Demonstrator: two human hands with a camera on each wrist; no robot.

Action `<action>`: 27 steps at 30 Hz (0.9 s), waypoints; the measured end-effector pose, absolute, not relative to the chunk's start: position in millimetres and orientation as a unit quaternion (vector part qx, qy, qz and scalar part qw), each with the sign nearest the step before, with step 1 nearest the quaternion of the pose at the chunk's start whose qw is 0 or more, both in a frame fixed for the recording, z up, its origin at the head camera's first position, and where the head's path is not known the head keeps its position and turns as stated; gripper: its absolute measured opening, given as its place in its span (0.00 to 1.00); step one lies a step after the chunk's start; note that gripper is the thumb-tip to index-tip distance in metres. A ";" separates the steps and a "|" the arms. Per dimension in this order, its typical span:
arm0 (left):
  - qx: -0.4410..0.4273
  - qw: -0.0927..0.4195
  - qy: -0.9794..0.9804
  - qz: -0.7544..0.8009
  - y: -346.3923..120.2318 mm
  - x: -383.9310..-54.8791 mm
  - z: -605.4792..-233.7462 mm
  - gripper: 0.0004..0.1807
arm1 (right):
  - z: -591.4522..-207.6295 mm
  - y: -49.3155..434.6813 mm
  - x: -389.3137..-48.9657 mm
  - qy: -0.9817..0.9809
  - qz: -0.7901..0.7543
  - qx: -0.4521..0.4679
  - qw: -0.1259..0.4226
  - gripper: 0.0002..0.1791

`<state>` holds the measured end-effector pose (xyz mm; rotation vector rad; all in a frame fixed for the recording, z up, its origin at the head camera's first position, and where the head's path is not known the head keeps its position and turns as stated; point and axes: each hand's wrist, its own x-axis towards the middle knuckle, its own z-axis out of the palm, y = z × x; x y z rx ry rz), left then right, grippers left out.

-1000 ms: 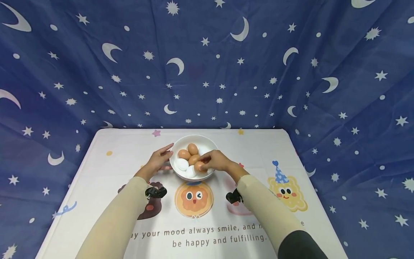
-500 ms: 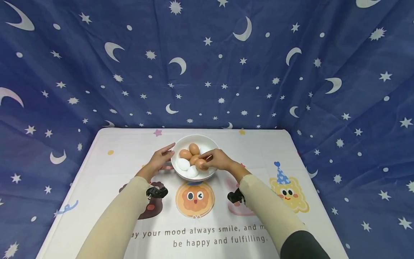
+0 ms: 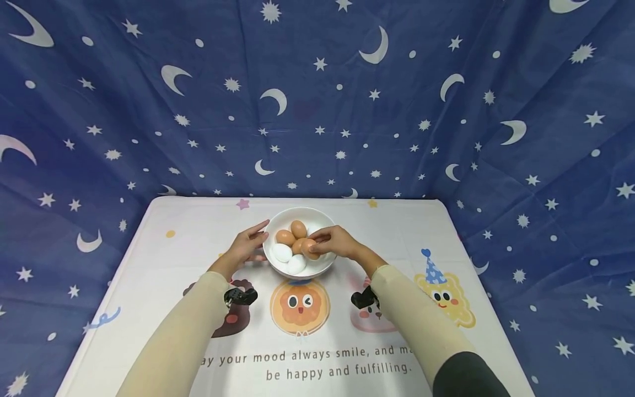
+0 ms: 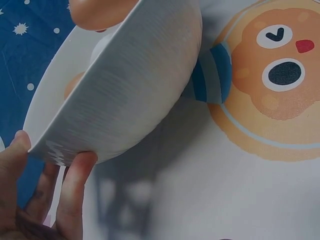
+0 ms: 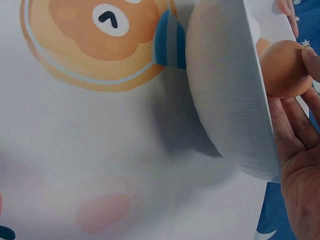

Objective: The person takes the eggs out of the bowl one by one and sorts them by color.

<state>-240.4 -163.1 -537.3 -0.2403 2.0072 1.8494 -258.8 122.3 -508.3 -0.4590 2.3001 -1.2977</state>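
A white bowl point(image 3: 324, 219) holds several brown eggs point(image 3: 285, 237) and two white eggs point(image 3: 282, 253). My right hand point(image 3: 339, 243) reaches over its right rim and pinches a brown egg point(image 3: 311, 249) between thumb and fingers. In the right wrist view that held egg point(image 5: 285, 69) shows at rim height, with the thumb on one side and fingers beneath it. On the bowl's left, my left hand point(image 3: 244, 246) has its fingers spread. From the left wrist, its fingertips point(image 4: 85, 159) touch the outer wall and rim of the bowl point(image 4: 130, 90).
A white tablecloth point(image 3: 198, 220) with cartoon figures and printed lettering covers the table. Behind and beside it hangs a dark blue curtain point(image 3: 302, 110) with moons and stars. Black wrist straps point(image 3: 240, 296) sit over both beige sleeves.
My right hand has risen slightly with the brown egg, moving it up from beside the lower white egg, which shows more fully. My left hand has stayed at the bowl.
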 end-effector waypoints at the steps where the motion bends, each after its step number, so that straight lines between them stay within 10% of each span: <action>1: -0.087 0.199 0.719 0.661 -163.5 -240.1 -537.3 0.29 | -508.6 122.7 -259.4 0.827 -0.485 -0.160 0.233 0.21; 27: -0.098 0.201 0.716 0.661 -163.3 -242.2 -539.1 0.28 | -494.8 173.4 -292.9 0.738 -0.637 -0.005 0.224 0.26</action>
